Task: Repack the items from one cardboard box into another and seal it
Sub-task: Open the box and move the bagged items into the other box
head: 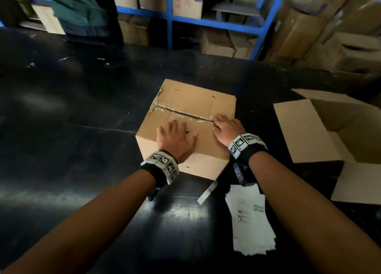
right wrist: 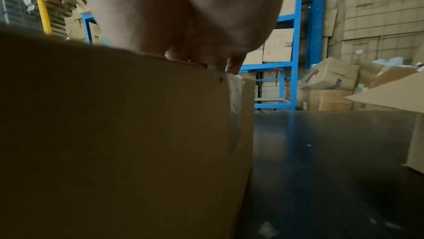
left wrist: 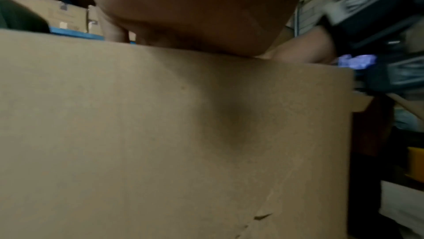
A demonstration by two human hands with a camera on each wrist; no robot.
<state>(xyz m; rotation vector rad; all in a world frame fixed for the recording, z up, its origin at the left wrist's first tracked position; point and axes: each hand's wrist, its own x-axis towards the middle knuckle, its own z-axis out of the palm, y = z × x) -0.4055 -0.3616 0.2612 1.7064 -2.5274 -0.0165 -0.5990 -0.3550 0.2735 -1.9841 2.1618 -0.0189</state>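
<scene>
The black table (head: 82,150) fills most of the head view. At its centre sits the taped box (head: 191,100), flaps closed under shiny, wrinkled tape (head: 181,114) along the seam. At the right edge stands the open box (head: 340,125), flaps spread. The cardboard looks stiff but dents at corners; weight cannot be judged. Best taken hold of at the seam's end, where tape lifts. The left hand (head: 175,139) lies flat on the lid, fingers spread, grasping nothing. The right hand (head: 226,129) curls at the seam's right end, apparently picking at the tape.
</scene>
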